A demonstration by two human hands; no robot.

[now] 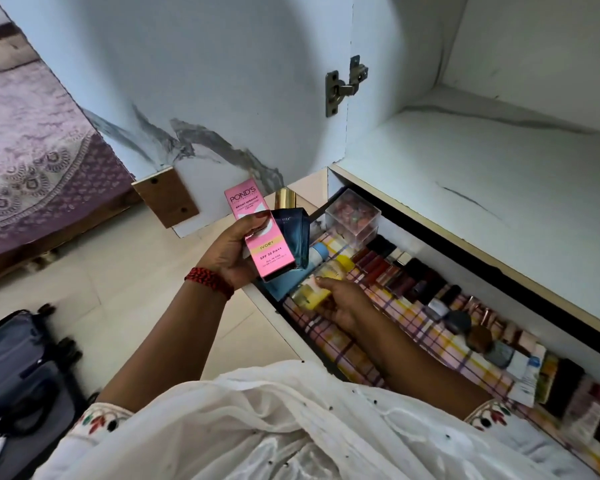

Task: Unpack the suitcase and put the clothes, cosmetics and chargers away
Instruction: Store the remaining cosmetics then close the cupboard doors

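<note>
Head view — left hand grips glossy pink carton, right hand grasps yellow bottle.

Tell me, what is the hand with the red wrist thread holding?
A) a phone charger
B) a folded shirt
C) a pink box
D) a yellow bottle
C: the left hand grips the pink box; the yellow bottle is in the right hand.

Drawer out beneath the cupboard shelf, a box in its far-left corner, lipsticks along the back. Left hand with cartons above the drawer's left end, right hand with a bottle inside. Suitcase on the floor, left, nearer than the bed.
</note>
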